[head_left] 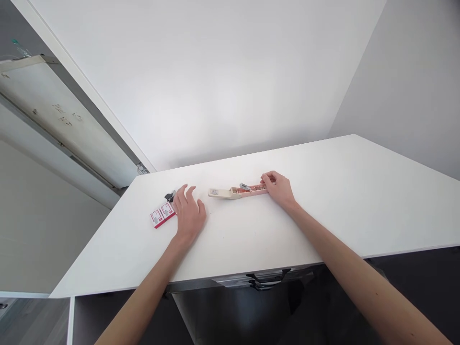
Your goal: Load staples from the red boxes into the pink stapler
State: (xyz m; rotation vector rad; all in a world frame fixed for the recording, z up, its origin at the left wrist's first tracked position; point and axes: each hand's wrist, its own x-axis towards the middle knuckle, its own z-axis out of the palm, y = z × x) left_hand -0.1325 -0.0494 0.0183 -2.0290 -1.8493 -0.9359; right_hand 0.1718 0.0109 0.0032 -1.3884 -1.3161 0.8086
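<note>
A long, narrow hinged item (223, 193) lies opened out on the white tabletop (230, 239), cream on the left and pink on the right. It resembles an opened stapler, though its kind is not certain. A small silver metal piece (245, 187) sits tilted on its pink part, among small details too fine to make out. The fingers of my right hand (280, 190) are closed around the pink right end. My left hand (189, 213) is open, fingers spread and curved, beside two small white-and-pink boxes (162, 214) and partly covering a black clip-like object (169, 197).
A white wall (215, 86) rises behind the table, and a grey wall (409, 96) stands at the right. To the left, beyond the table edge, is a pale panel (72, 115). Dark handles (268, 278) show below the front edge.
</note>
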